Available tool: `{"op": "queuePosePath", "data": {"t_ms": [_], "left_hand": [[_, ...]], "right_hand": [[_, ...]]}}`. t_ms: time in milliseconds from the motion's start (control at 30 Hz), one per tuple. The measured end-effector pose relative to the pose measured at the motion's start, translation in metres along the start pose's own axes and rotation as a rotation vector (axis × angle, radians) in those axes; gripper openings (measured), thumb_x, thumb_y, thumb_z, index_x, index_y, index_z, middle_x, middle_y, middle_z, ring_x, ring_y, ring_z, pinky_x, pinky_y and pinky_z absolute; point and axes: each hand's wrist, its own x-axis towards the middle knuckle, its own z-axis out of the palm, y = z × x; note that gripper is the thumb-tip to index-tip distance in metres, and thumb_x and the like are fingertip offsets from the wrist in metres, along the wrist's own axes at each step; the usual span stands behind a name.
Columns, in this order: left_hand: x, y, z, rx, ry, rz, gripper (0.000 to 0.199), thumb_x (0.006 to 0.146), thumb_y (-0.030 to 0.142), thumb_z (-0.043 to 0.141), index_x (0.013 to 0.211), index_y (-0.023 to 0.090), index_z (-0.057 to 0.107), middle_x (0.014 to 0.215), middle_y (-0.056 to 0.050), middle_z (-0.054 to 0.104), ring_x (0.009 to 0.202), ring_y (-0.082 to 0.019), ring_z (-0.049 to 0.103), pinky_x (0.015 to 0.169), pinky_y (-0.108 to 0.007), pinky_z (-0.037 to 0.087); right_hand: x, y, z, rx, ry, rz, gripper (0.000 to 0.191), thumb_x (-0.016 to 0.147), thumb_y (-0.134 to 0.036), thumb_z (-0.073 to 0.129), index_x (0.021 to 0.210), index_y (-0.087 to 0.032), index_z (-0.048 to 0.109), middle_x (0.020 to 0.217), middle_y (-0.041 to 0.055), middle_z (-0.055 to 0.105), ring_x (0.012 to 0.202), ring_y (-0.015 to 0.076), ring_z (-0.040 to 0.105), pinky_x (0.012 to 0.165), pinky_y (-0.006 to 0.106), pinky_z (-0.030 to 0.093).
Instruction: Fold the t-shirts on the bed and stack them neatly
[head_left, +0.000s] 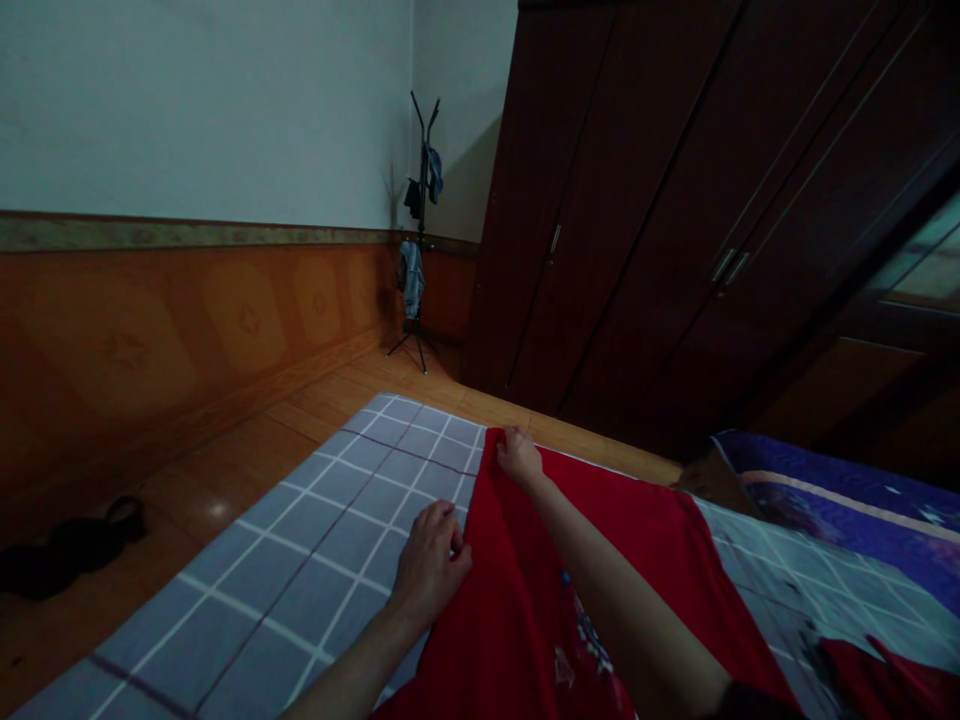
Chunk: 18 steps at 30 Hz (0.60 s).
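A red cloth (517,600) with a blue and white print lies spread over a grey checked bedsheet (330,530). At the cloth's far left corner, the fingers of my right hand (520,457) are closed on its edge. My right forearm crosses over the cloth and hides part of the print. Nearer to me, my left hand (429,562) is at the cloth's left edge, over the sheet. Its fingers are loosely bent, with a gap between thumb and forefinger, and nothing shows between them.
Another dark red cloth (885,675) lies at the bed's lower right. Beyond is a purple patterned bedding piece (840,500). A dark wardrobe (615,220) stands behind the bed, with a coat rack (422,200) in the corner. A black item (75,550) lies on the floor, left.
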Motion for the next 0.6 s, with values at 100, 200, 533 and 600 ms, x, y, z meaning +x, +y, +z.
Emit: {"op": "queuePosePath", "data": {"t_ms": [100,200,533,600], "left_hand": [[0.0,0.001,0.0,-0.004,0.029,0.004,0.014,0.07,0.008,0.053,0.067,0.02,0.048,0.114,-0.01,0.056,0.115,-0.026,0.05,0.099,-0.042,0.041],[0.001,0.003,-0.001,-0.014,0.031,-0.02,0.016,0.068,0.006,0.052,0.065,0.02,0.046,0.111,-0.01,0.057,0.113,-0.026,0.051,0.098,-0.042,0.042],[0.003,0.005,-0.001,-0.036,0.022,-0.061,0.019,0.065,0.004,0.049,0.063,0.021,0.042,0.112,-0.008,0.057,0.113,-0.025,0.05,0.098,-0.043,0.041],[0.003,0.003,0.0,-0.043,0.023,-0.062,0.019,0.064,0.004,0.05,0.062,0.021,0.041,0.112,-0.008,0.057,0.113,-0.026,0.051,0.098,-0.042,0.041]], "right_hand": [[0.019,0.0,0.003,-0.011,-0.032,0.048,0.032,0.091,-0.035,0.055,0.119,-0.018,0.055,0.12,0.0082,0.056,0.1,0.0202,0.058,0.084,0.041,0.051],[0.034,0.0,0.006,-0.017,-0.063,0.075,0.031,0.091,-0.035,0.055,0.118,-0.018,0.055,0.12,0.0081,0.056,0.1,0.0199,0.058,0.084,0.041,0.051],[0.024,-0.009,0.024,-0.035,0.036,0.061,0.032,0.091,-0.036,0.054,0.118,-0.018,0.055,0.121,0.008,0.055,0.103,0.021,0.057,0.086,0.043,0.049],[0.017,-0.012,0.024,-0.034,0.053,0.034,0.038,0.091,-0.04,0.052,0.121,-0.017,0.053,0.126,0.0112,0.053,0.111,0.0244,0.052,0.091,0.045,0.045]]}}
